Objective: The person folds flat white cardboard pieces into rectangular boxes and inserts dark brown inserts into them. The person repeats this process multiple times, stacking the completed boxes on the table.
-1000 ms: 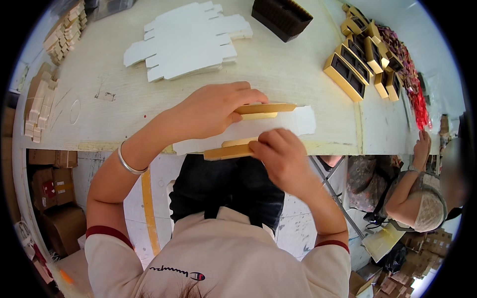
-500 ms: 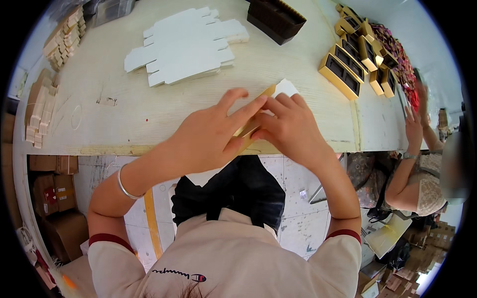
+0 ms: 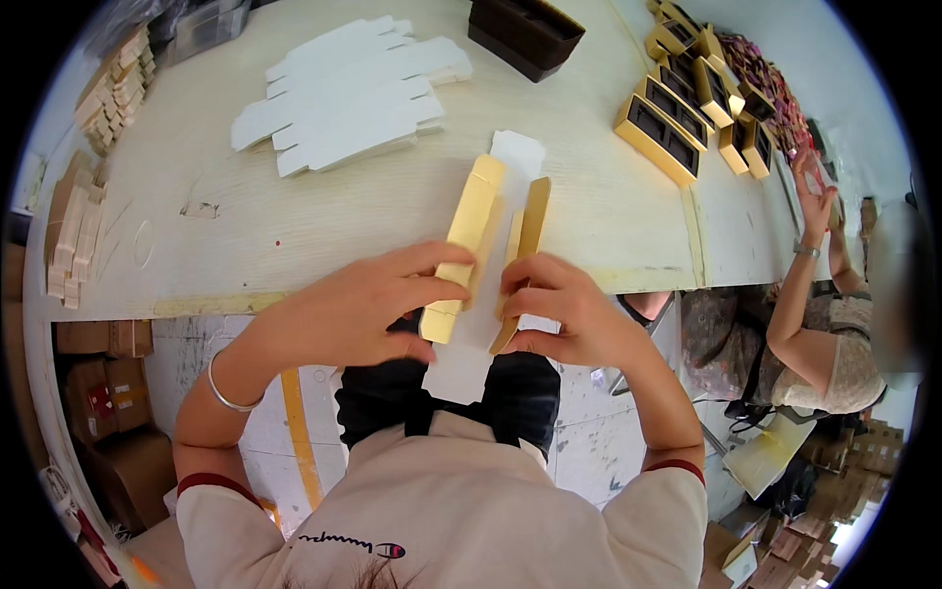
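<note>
A partly folded gold cardboard box (image 3: 469, 221) extends over the table's near edge above my lap. Its two long gold sides stand up from a pale base, and a white end flap points away from me. My left hand (image 3: 368, 299) grips the left side, fingers on its top and thumb lower down. With bent fingers and thumb, my right hand (image 3: 564, 309) pinches the near part of the right side.
White flat box blanks (image 3: 348, 93) are stacked at the back. A dark brown tray (image 3: 527, 37) stands beyond them. Gold boxes with black inserts (image 3: 657, 142) crowd the right, near a co-worker's hand (image 3: 812, 201). Folded pale strips (image 3: 74, 236) lie at the left edge.
My hands have moved apart and toward me. The box's long sides, pressed close together before, now stand spread with a gap between them. The co-worker's hands have shifted.
</note>
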Action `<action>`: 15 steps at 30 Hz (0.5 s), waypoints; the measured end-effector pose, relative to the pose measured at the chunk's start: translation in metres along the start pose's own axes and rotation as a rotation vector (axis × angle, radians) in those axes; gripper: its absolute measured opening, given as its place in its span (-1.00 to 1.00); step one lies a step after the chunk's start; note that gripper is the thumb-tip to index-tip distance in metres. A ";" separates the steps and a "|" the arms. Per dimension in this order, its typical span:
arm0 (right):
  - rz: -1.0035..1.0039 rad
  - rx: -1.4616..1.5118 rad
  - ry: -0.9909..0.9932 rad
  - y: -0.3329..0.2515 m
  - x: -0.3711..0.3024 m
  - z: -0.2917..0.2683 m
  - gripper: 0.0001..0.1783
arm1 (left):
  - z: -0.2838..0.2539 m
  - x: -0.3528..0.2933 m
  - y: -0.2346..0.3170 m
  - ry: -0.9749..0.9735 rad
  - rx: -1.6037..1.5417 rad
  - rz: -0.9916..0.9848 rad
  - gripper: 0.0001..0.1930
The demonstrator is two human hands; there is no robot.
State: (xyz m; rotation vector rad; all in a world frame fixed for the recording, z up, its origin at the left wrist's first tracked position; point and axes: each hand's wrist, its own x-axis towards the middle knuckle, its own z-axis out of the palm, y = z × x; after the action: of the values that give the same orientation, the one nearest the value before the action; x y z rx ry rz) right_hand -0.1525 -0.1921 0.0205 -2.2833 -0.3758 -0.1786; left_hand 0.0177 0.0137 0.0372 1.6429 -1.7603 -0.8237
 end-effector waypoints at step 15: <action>0.024 -0.034 0.123 0.012 -0.003 0.005 -0.79 | 0.027 0.030 0.011 0.226 -0.147 -0.102 -0.67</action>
State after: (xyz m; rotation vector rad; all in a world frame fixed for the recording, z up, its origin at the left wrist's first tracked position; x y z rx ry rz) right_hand -0.1515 -0.1965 0.0077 -2.2959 -0.2835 -0.3132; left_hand -0.0119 -0.0149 0.0285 1.6673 -1.4382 -0.7603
